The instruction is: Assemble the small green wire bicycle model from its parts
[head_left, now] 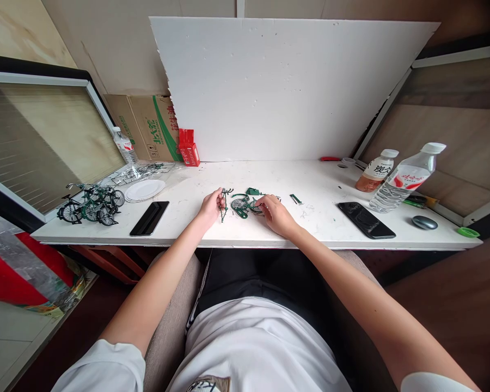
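Observation:
On the white table [245, 228] my left hand [210, 207] pinches a small green bicycle fork part [224, 202], held upright. My right hand [274, 213] rests with its fingers closed on the green model bicycle frame and wheels [245, 206] lying flat between the hands. Loose green pieces [253, 191] lie just behind them, and another small green piece [296, 199] lies to the right.
Finished green model bicycles [92, 204] stand at the left with a white plate [144, 190] and a black phone [149, 218]. A second phone [366, 219], two bottles [404, 177], a mouse [424, 222] are right. A white foam board [281, 87] stands behind.

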Available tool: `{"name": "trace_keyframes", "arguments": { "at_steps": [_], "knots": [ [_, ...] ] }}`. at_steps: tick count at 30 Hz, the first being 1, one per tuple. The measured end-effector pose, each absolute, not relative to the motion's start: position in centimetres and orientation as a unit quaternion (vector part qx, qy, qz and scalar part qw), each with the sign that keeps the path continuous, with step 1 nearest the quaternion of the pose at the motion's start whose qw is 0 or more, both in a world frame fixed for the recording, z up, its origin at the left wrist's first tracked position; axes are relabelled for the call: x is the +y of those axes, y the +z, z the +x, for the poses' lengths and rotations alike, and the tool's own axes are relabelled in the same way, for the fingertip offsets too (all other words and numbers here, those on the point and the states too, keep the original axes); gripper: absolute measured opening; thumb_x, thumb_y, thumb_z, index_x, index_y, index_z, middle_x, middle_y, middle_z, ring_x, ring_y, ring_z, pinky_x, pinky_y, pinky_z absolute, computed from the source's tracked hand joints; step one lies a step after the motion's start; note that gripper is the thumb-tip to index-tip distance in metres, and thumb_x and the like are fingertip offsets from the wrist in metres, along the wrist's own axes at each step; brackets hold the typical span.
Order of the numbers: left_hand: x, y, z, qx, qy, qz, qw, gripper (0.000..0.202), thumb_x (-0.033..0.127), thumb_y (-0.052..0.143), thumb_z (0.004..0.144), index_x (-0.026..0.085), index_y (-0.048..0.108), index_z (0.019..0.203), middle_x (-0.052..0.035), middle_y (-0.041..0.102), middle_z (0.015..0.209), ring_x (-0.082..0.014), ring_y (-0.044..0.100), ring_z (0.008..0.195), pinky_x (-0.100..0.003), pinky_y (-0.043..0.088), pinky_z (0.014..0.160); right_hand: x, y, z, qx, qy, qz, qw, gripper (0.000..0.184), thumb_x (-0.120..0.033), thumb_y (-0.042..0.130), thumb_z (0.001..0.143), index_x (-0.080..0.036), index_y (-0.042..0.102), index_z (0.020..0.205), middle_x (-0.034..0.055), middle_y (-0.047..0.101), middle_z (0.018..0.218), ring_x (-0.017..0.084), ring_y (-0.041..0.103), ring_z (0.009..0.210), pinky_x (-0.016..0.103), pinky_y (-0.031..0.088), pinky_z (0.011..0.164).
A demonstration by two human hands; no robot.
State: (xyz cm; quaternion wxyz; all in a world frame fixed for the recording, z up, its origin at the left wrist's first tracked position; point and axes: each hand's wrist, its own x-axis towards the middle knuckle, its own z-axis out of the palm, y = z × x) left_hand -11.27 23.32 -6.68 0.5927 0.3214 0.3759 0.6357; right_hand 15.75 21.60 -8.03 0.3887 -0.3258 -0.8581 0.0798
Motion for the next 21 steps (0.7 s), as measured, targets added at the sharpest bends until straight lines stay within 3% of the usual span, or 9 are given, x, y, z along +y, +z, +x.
{"name": "trace_keyframes", "arguments": {
  "at_steps": [21],
  "knots": [
    [23.32, -7.11, -11.28, 0.376, 0.623, 0.361, 0.583, 0.035, 0.032, 0.080, 0.101, 0.020, 0.057, 0.078, 0.0018, 0.054, 0.065, -0.0108, 0.052, 0.055, -0.025, 0.043, 0.057, 21.65, -8.00, 15.69, -0.869, 0.073, -0.317, 0.374, 0.023, -0.016, 0.051, 0.109, -0.025, 0.069, 0.120, 0.0129, 0.076, 0.114, 0.033, 0.069, 0.114, 0.048, 0.058, 0.094]
  ]
}}
